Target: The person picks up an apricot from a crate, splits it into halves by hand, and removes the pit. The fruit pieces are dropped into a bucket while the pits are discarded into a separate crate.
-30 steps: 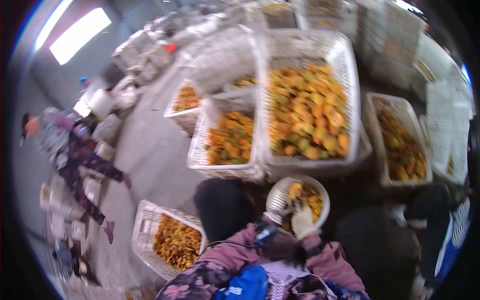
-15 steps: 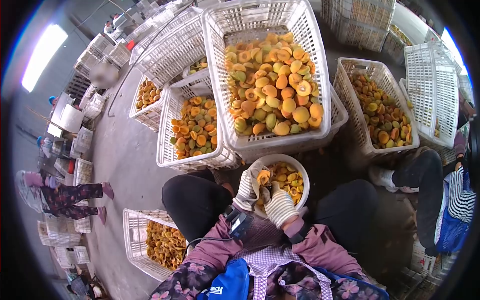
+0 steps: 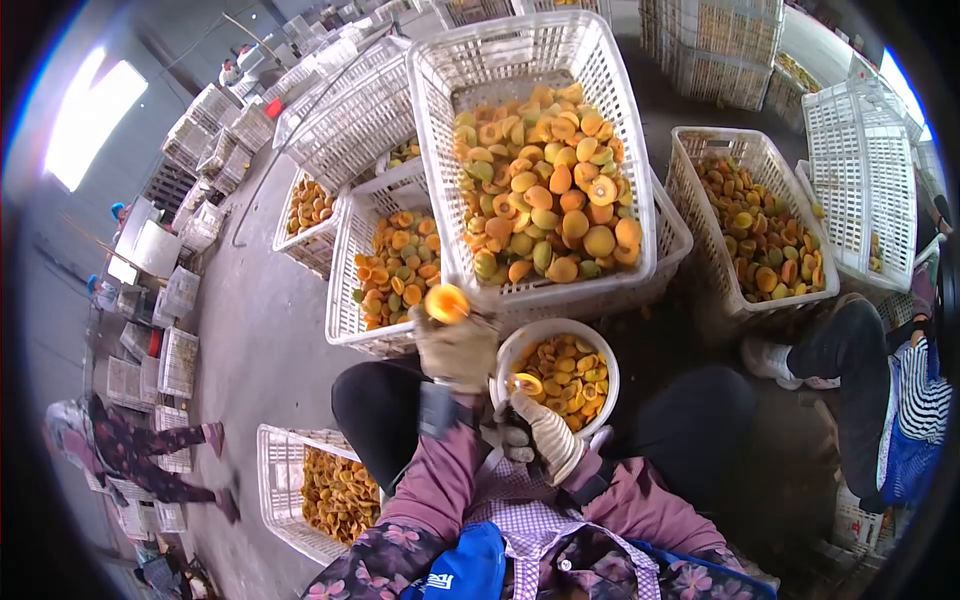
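Observation:
My left hand (image 3: 455, 352), in a dirty work glove and smeared by motion, is raised left of the bucket near the front of the big crate. Its fingers are closed on an orange apricot half (image 3: 446, 304). My right hand (image 3: 548, 436), in a striped knit glove, is low at the near rim of the white bucket (image 3: 503, 352). Its fingers are curled closed, and I cannot tell what they hold. Just beyond its fingertips shows a yellow apricot piece (image 3: 525, 385). Cut apricot pieces (image 3: 570, 370) fill much of the bucket, which stands between my knees.
A large white crate (image 3: 530, 292) of apricot halves stands ahead, on another crate. More apricot crates stand left (image 3: 345, 335) and right (image 3: 745, 300). A crate of flattened pieces (image 3: 275, 490) sits by my left knee. One person (image 3: 915, 400) sits at right; another (image 3: 130, 445) is at left.
My hands have parted from over the bucket. The left has moved up and left with the apricot half; the right has dropped slightly toward me. The view has shifted slightly.

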Available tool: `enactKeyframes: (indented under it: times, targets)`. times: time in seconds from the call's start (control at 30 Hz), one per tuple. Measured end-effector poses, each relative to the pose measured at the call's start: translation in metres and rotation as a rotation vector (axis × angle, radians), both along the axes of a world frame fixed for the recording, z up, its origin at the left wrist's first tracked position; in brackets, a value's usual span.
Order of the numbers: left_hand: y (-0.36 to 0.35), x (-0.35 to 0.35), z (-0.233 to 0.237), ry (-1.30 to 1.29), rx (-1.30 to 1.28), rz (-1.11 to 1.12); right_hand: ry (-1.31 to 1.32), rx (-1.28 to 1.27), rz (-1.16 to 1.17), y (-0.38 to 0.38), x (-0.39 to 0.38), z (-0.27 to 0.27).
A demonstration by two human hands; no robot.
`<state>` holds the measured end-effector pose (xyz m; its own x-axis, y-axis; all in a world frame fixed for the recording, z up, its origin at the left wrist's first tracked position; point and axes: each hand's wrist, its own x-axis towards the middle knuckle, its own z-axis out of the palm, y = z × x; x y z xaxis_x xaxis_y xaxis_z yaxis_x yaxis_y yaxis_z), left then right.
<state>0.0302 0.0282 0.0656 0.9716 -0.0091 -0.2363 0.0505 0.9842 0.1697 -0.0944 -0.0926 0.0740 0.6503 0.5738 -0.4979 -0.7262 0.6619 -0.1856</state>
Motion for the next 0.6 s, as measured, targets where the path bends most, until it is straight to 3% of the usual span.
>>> enactKeyframes:
  times: [0.03,0.1,0.13,0.17,0.2,0.23,0.27,0.3,0.37,0.4,0.47,0.5,0.53,0.57,0.6]
  targets:
    - [-0.004,0.014,0.01,-0.08,-0.005,0.189,-0.009,0.005,-0.007,-0.002,0.002,-0.002]
    - [0.001,0.051,-0.009,-0.179,0.037,0.065,0.087,-0.216,-0.09,-0.007,0.008,-0.004]
    - [-0.002,0.079,-0.02,-0.394,0.086,-0.239,0.087,-0.338,-0.146,-0.003,0.011,-0.013]
    - [-0.02,0.102,-0.04,-0.164,1.053,-0.146,0.102,-0.205,-0.131,-0.003,0.014,-0.034]
    - [-0.008,0.12,-0.066,-0.807,1.808,-0.096,0.115,-0.279,-0.14,0.0,0.02,-0.046]
    - [-0.026,0.158,-0.08,-0.264,2.266,-0.823,0.127,-0.355,-0.141,0.004,0.023,-0.052]
    - [-0.053,0.122,-0.044,-0.187,2.642,-0.568,0.049,-0.353,-0.167,0.004,0.022,-0.049]
    - [-0.056,0.14,-0.073,-0.137,2.786,-0.514,0.049,-0.353,-0.161,0.004,0.022,-0.055]
    - [-0.058,0.147,-0.059,-0.058,2.693,-0.78,0.082,-0.372,-0.161,0.005,0.025,-0.05]
    - [-0.055,0.141,-0.053,-0.05,2.69,-0.777,0.08,-0.374,-0.154,0.006,0.025,-0.059]
    - [-0.049,0.126,-0.045,-0.011,2.473,-0.512,-0.069,-0.432,-0.283,0.005,0.028,-0.086]
    - [-0.036,0.113,-0.056,-0.195,2.156,-0.319,-0.053,-0.435,-0.3,0.005,0.027,-0.08]
    - [-0.035,0.096,-0.072,-0.176,1.489,-0.248,-0.194,-0.574,-0.45,0.005,0.029,-0.067]
    - [-0.027,0.069,-0.068,-0.276,1.095,-0.391,-0.333,-0.72,-0.593,0.001,0.031,-0.061]
    - [-0.034,0.029,-0.044,-0.217,0.884,-0.418,-0.698,-1.129,-0.582,-0.004,0.028,-0.065]
